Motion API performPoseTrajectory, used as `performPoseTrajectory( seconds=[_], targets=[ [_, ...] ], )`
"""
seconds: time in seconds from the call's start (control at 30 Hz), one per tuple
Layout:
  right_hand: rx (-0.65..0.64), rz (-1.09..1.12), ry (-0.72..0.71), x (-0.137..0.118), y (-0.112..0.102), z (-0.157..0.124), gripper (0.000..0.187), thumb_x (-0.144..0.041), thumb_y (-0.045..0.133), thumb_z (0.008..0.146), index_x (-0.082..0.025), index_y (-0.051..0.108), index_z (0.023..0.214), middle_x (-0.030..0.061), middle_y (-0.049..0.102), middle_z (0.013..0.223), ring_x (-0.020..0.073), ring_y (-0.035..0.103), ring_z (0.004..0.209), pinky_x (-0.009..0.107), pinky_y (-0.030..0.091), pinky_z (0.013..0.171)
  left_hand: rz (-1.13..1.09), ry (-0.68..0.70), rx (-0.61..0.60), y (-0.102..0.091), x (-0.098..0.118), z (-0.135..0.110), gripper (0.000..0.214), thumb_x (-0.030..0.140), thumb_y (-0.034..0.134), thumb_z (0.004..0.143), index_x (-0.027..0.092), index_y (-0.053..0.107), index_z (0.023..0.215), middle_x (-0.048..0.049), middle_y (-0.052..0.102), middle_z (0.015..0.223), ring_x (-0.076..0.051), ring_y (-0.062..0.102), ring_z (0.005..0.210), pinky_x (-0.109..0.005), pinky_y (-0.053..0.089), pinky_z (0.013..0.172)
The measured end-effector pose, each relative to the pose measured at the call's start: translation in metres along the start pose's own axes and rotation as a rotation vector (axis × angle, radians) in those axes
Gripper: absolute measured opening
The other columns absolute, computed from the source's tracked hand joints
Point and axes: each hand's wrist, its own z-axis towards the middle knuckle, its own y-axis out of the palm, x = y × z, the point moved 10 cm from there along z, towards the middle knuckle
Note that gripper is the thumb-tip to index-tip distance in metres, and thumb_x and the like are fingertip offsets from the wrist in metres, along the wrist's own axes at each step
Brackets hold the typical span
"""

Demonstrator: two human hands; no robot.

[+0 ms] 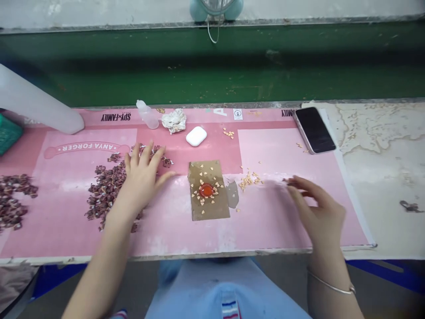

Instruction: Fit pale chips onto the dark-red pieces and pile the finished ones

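My left hand [141, 177] lies with fingers spread over a pile of small dark reddish-brown pieces [104, 190], covering part of it. Thumb and fingers of my right hand [317, 215] are pinched on a small dark piece [288, 181], too small and blurred to name, above the pink mat. Between the hands lies a brown rectangular card [212, 212]. A glossy orange-red blob [206, 190] sits on the card, with small pale-yellow heart-like pieces scattered around it. More pale-yellow pieces [249, 180] lie loose on the mat, left of my right hand.
A second dark pile [15, 199] is at the far left. Along the back are a white tube [43, 104], a small squeeze bottle [148, 116], a crumpled whitish lump [174, 121], a white case [196, 136] and a phone [315, 130]. The mat [265, 226] reaches the front edge.
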Motion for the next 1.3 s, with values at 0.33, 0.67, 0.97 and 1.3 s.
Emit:
performPoseTrajectory(
  seconds=[0.33, 0.67, 0.97, 1.3],
  targets=[
    [0.154, -0.500, -0.206, 0.071, -0.055, 0.031, 0.051, -0.058, 0.047, 0.100, -0.017, 0.075, 0.110, 0.0160, 0.077, 0.095, 0.0334, 0.066, 0.084, 0.052, 0.054, 0.083, 0.131, 0.062, -0.027, 0.028, -0.009, 0.012, 0.077, 0.058, 0.024, 0.099, 0.007, 0.054, 0.147, -0.0284, 0.043, 0.157, -0.048, 0.039, 0.146, -0.065, 0.021, 0.122],
    [-0.194, -0.146, -0.487, -0.025, 0.034, 0.007, 0.025, -0.035, 0.056, 0.102, -0.024, 0.077, 0.108, 0.0095, 0.075, 0.101, 0.0251, 0.069, 0.094, 0.042, 0.058, 0.086, 0.010, 0.200, 0.097, 0.020, -0.004, -0.049, 0.047, 0.051, 0.046, 0.099, 0.024, 0.067, 0.131, -0.0180, 0.063, 0.139, -0.039, 0.057, 0.130, -0.062, 0.031, 0.120],
    [-0.410, -0.169, -0.603, -0.052, 0.064, 0.015, 0.028, -0.032, 0.054, 0.103, -0.024, 0.080, 0.096, 0.0081, 0.077, 0.094, 0.0225, 0.071, 0.084, 0.037, 0.058, 0.074, -0.088, 0.391, 0.292, -0.003, 0.017, -0.062, 0.017, 0.026, 0.065, 0.094, 0.031, 0.074, 0.108, -0.0082, 0.077, 0.104, -0.031, 0.068, 0.109, -0.056, 0.048, 0.109],
    [-0.440, -0.197, -0.496, -0.053, 0.064, 0.012, 0.024, -0.032, 0.052, 0.100, -0.022, 0.072, 0.090, 0.0071, 0.075, 0.091, 0.0232, 0.070, 0.081, 0.036, 0.054, 0.068, -0.380, 0.129, 0.358, -0.024, 0.005, -0.076, 0.017, 0.024, 0.060, 0.097, 0.026, 0.074, 0.108, -0.0023, 0.081, 0.099, -0.019, 0.075, 0.087, -0.031, 0.058, 0.083]
  ],
)
